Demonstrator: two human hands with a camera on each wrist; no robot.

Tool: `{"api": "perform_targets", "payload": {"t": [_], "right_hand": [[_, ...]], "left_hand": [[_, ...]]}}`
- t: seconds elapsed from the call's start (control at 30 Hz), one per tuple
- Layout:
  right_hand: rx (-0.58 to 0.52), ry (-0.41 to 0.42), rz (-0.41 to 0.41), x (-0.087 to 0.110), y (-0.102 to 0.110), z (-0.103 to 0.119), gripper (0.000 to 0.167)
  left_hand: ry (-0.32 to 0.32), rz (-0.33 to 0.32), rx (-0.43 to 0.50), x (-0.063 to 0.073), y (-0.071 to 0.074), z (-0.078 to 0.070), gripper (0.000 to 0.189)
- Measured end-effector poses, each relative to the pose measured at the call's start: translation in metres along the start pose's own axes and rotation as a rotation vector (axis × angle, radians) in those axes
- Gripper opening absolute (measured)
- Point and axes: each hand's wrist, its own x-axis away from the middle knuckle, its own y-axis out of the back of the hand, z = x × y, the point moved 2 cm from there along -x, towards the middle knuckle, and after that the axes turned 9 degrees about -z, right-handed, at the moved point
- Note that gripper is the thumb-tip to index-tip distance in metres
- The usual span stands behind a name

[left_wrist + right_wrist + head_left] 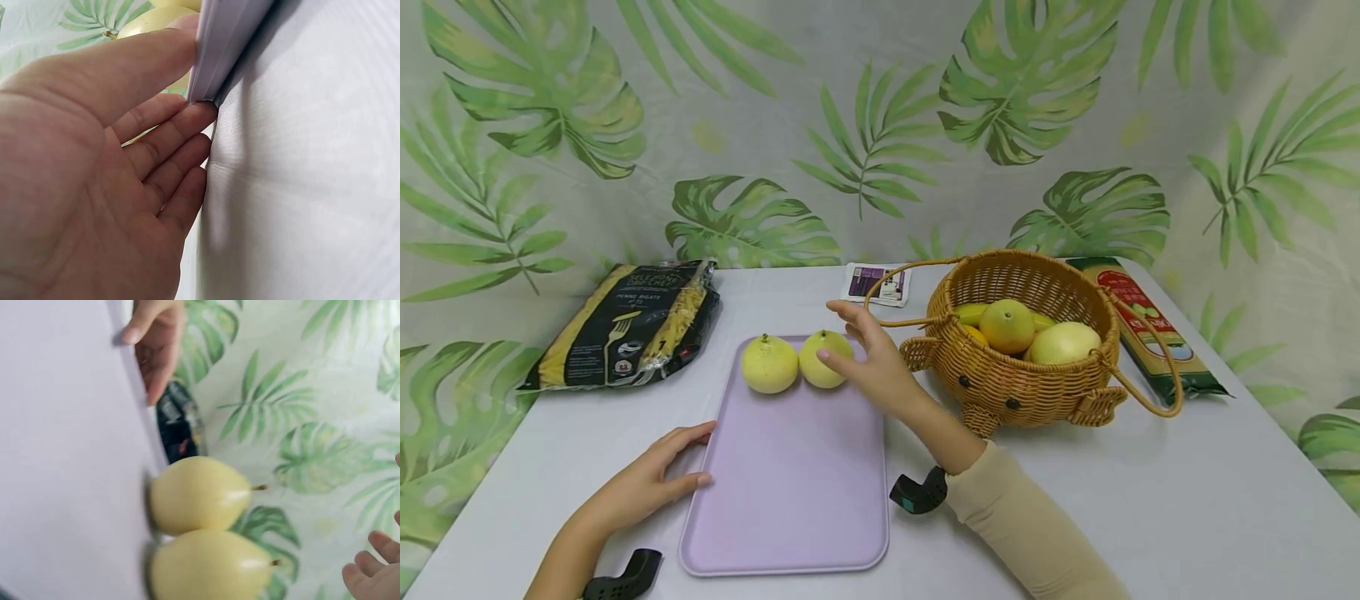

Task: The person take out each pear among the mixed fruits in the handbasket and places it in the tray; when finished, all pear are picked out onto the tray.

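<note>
Two round yellow pears (770, 364) (199, 495) stand side by side at the far end of a lilac tray (790, 492), stems showing. My right hand (876, 358) hovers just right of the second pear (825, 360), its fingers spread apart and holding nothing. In the right wrist view, the fingertips of that hand (378, 569) show apart from both pears. My left hand (643, 475) rests at the tray's left edge. The left wrist view shows its thumb (150, 62) over the rim and its fingers, lightly bent, against the tray's side.
A wicker basket (992, 375) with a tall handle on each side holds several fruits, including a pale yellow one (1065, 342). A penne bag (632, 321) lies back left. Behind are a small purple-and-white packet (876, 284) and a red-and-green bag (1138, 312).
</note>
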Motion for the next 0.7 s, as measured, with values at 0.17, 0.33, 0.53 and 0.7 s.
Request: {"api": "perform_targets", "payload": {"t": [0.17, 0.33, 0.53, 0.7], "right_hand": [[-0.041, 0.192, 0.02, 0.01, 0.028, 0.031, 0.048], [0.017, 0.3, 0.028, 0.022, 0.065, 0.053, 0.05], [0.162, 0.329, 0.033, 0.037, 0.113, 0.065, 0.054], [0.313, 0.328, 0.009, 0.046, 0.153, 0.059, 0.056]], "left_hand": [[0.01, 0.006, -0.003, 0.0, 0.0, -0.001, 0.064], [0.011, 0.009, 0.007, 0.0, 0.001, -0.002, 0.064], [0.009, 0.011, 0.01, 0.0, 0.001, -0.003, 0.064], [0.004, 0.012, 0.022, 0.0, 0.001, -0.003, 0.064]]}}
